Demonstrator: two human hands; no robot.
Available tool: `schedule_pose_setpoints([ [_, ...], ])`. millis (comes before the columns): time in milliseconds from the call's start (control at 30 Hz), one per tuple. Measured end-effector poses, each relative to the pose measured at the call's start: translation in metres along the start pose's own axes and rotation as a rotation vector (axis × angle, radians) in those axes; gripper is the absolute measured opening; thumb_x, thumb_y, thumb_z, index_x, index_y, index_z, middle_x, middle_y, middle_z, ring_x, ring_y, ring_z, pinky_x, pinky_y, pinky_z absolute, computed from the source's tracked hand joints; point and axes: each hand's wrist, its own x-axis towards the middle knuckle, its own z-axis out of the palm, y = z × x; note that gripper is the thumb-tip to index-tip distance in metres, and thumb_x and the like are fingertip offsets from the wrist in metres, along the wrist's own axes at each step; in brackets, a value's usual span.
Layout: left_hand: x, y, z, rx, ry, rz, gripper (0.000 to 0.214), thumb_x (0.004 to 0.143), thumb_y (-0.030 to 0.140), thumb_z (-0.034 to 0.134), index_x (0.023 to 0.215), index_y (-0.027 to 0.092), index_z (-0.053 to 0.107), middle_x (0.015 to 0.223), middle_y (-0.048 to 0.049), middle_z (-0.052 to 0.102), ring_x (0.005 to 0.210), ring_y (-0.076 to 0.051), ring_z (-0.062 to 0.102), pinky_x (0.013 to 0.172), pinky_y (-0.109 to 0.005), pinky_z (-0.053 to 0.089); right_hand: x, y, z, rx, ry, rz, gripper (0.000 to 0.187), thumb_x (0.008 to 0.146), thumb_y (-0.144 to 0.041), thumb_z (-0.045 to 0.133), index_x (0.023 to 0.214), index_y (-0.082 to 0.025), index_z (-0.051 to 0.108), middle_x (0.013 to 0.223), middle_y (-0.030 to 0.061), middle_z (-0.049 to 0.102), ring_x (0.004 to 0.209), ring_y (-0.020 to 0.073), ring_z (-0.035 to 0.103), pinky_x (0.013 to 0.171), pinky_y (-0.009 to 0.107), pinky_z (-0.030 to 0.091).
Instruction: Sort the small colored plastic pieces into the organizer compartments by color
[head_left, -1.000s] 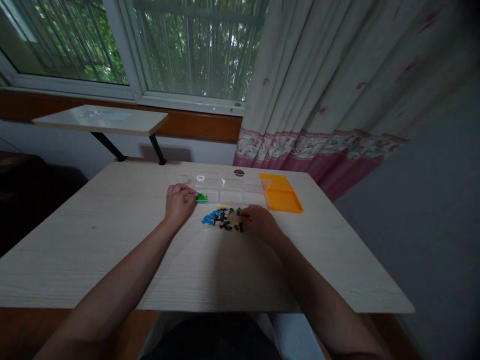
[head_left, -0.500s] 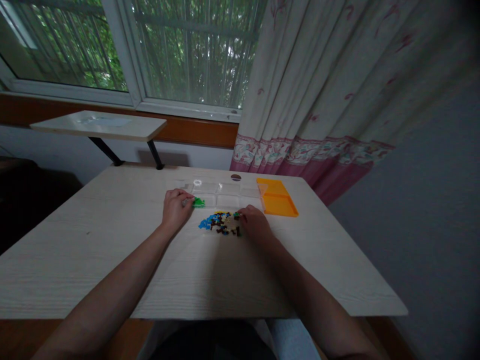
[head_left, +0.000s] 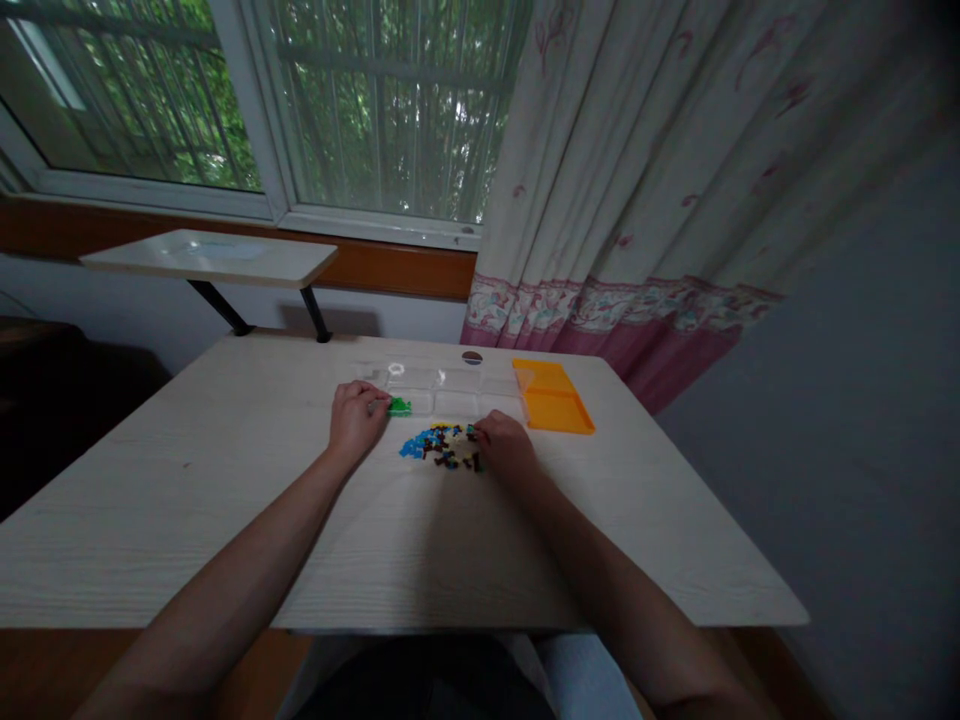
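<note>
A clear compartment tray [head_left: 457, 392] lies across the middle of the desk. Its left front corner is gripped by my left hand [head_left: 358, 420], whose fingers are closed beside the small green pieces [head_left: 400, 406] in the front left compartment. In front of the tray spreads a loose pile of tiny building pieces [head_left: 442, 447], blue, dark brown, beige and yellow. My right hand [head_left: 506, 440] is at the pile's right edge with thumb and fingers pinched together. Whatever is between those fingertips is too small to make out.
An orange two-part tray or lid [head_left: 556, 397] adjoins the clear tray on the right. Behind it is a round hole [head_left: 472, 357] in the desk [head_left: 225, 480]. A raised shelf [head_left: 217, 258] on black legs stands at the back left. A curtain [head_left: 600, 250] hangs behind the desk.
The view has shifted slightly. Both hands stay in nearly the same places, my right hand still at the pile's right edge and my left at the tray corner.
</note>
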Motion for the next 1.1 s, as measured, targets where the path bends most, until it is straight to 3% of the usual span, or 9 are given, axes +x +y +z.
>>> schedule_pose_setpoints([
  [267, 0.000, 0.006, -0.003, 0.008, 0.003, 0.061, 0.019, 0.087, 0.031, 0.059, 0.092, 0.021, 0.075, 0.093, -0.0075, 0.063, 0.096, -0.025, 0.051, 0.090, -0.043, 0.043, 0.000, 0.003, 0.007, 0.019, 0.093, -0.047, 0.023, 0.093, -0.020, 0.049, 0.086, -0.017, 0.071, 0.084, 0.0080, 0.064, 0.083, 0.0175, 0.058, 0.076, 0.027, 0.041],
  [367, -0.001, 0.018, -0.007, -0.026, -0.016, 0.151, 0.021, 0.089, 0.030, 0.057, 0.099, 0.022, 0.073, 0.095, -0.0077, 0.062, 0.098, -0.025, 0.051, 0.091, -0.042, 0.043, 0.001, 0.006, 0.015, 0.151, 0.216, -0.073, 0.022, 0.093, -0.023, 0.052, 0.086, -0.019, 0.072, 0.083, 0.0070, 0.065, 0.083, 0.0181, 0.058, 0.077, 0.028, 0.042],
  [500, -0.007, 0.040, -0.010, -0.107, -0.102, 0.317, 0.023, 0.091, 0.028, 0.055, 0.109, 0.023, 0.069, 0.101, -0.0070, 0.061, 0.101, -0.023, 0.051, 0.093, -0.040, 0.043, 0.004, 0.003, 0.023, 0.490, 0.356, -0.113, 0.019, 0.091, -0.027, 0.057, 0.089, -0.019, 0.073, 0.082, 0.0063, 0.068, 0.084, 0.0185, 0.059, 0.081, 0.031, 0.045],
  [600, -0.012, 0.055, -0.011, -0.134, -0.189, 0.423, 0.027, 0.092, 0.030, 0.055, 0.117, 0.023, 0.064, 0.102, -0.0071, 0.061, 0.102, -0.023, 0.051, 0.093, -0.040, 0.043, 0.005, -0.004, 0.024, 0.713, 0.326, -0.147, 0.022, 0.090, -0.037, 0.059, 0.087, -0.021, 0.073, 0.080, 0.0050, 0.068, 0.081, 0.0179, 0.060, 0.078, 0.031, 0.047],
  [733, -0.016, 0.067, -0.010, -0.157, -0.280, 0.529, 0.032, 0.094, 0.033, 0.053, 0.123, 0.022, 0.060, 0.104, -0.0077, 0.062, 0.101, -0.022, 0.052, 0.092, -0.039, 0.043, 0.002, -0.014, 0.019, 0.817, 0.235, -0.174, 0.027, 0.089, -0.044, 0.059, 0.086, -0.023, 0.074, 0.077, 0.0036, 0.068, 0.079, 0.0172, 0.060, 0.077, 0.032, 0.047],
  [1100, -0.014, 0.065, -0.008, -0.167, -0.256, 0.557, 0.023, 0.093, 0.036, 0.054, 0.106, 0.021, 0.067, 0.094, -0.0060, 0.066, 0.094, -0.021, 0.055, 0.088, -0.038, 0.043, 0.001, -0.021, 0.014, 0.835, 0.157, -0.159, 0.036, 0.090, -0.051, 0.054, 0.087, -0.022, 0.074, 0.077, 0.0031, 0.068, 0.079, 0.0166, 0.059, 0.076, 0.030, 0.044],
])
